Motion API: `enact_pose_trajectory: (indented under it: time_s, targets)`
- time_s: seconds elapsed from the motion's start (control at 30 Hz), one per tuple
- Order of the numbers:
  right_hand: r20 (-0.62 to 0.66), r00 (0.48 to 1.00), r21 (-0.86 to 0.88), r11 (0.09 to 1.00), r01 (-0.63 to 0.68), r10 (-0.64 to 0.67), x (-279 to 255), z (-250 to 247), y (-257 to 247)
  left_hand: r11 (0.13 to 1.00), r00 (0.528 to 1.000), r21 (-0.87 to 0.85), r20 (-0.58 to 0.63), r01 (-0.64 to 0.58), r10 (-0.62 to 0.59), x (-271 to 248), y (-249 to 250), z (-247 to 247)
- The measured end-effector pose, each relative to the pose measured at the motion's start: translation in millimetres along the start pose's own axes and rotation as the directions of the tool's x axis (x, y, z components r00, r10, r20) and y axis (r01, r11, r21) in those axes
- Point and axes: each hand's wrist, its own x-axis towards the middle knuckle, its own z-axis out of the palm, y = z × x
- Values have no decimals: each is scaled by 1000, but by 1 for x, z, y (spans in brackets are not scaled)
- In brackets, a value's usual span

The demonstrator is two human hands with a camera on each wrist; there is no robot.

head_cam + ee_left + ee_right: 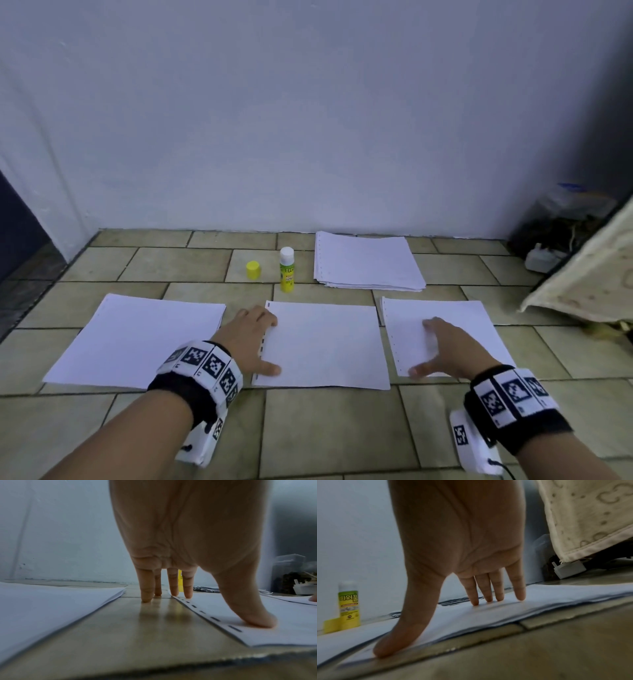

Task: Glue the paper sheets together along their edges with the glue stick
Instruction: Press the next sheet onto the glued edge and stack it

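Overhead, the head view shows a beige tiled floor (178,263) meeting a pale wall (308,102). An uncapped yellow-and-green glue stick (287,270) stands upright beside its round yellow cap (253,269); a stack of white punched paper (366,262) lies to its right by the wall. Nearer lie three white paper lots: left sheets (144,339), middle sheet (325,346) and right sheets (459,325). The left hand (250,337), fingers spread and straight, presses the middle sheet's punched left edge. The right hand (445,353), also spread flat, presses the right sheets. A clear plastic container (565,212) of dark, unclear contents sits in the far right corner, near a cream patterned cloth (589,274).

From the left wrist, the thumb (254,615) and two fingertips rest on the perforated sheet (257,628); the other two touch bare tile (137,628).

From the right wrist, the thumb (397,642) and all four fingers press the paper (471,615); the glue stick (349,605) stands well apart by the wall.
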Motion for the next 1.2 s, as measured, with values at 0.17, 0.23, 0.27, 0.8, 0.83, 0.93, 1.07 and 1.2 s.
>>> enact_pose_trajectory:
  time_s: [0.17,0.23,0.27,0.8,0.83,0.93,1.07,1.2]
  targets:
    - [-28,1000,-29,1000,-8,8,-1,-3,3,1000,1000,-19,22,-4,4,-2,-2,0]
    - [-14,1000,-27,1000,-13,13,-3,-8,2,999,999,-34,39,-5,6,-3,-3,-2]
    - [-18,1000,-23,1000,-16,15,-4,-11,2,999,999,-38,48,-5,7,-3,-3,-2]
    - [-539,826,76,986,-147,164,-40,-57,-13,1000,1000,16,30,-3,2,-3,-2,4]
    - [-519,846,33,991,-128,126,-46,-57,-27,1000,1000,16,25,-1,1,-3,-2,5]
    - [-392,920,9,1000,16,-11,-55,-40,-74,1000,1000,24,16,-6,6,-5,0,5]
    - [-171,963,41,975,219,-209,-42,9,-131,1000,1000,19,-10,-3,3,-8,3,4]
    - [-18,977,98,972,214,-214,-7,53,-156,1000,1000,6,-29,8,-8,-9,5,6]
